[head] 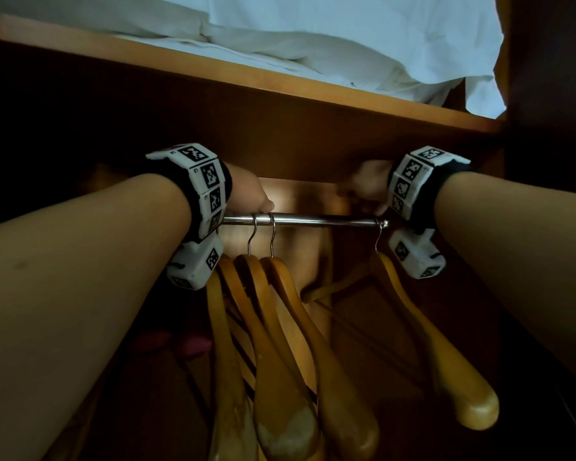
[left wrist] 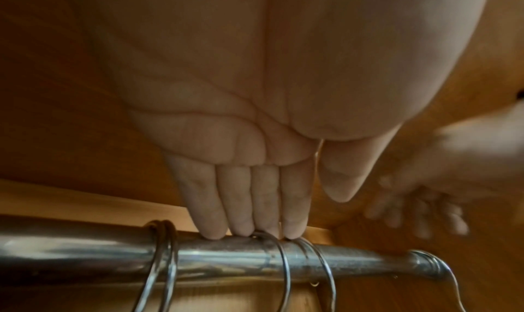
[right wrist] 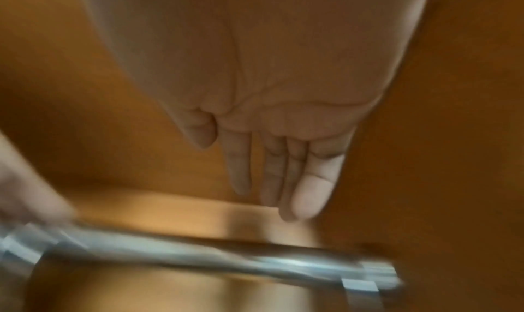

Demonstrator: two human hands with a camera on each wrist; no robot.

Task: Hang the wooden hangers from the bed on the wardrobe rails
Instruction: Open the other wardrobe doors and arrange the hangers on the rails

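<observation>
Fingers hidden from the head view by wrist bands.

Left hand is seen flat, straight fingertips on the rail; right hand is blurred, extended, holding nothing.

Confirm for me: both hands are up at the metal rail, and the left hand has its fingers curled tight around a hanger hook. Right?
Not quite. The left hand grips nothing: the left wrist view shows its fingers straight, with the tips resting on top of the metal rail among the hanger hooks. The rest holds: the right hand is also up at the rail.
</observation>
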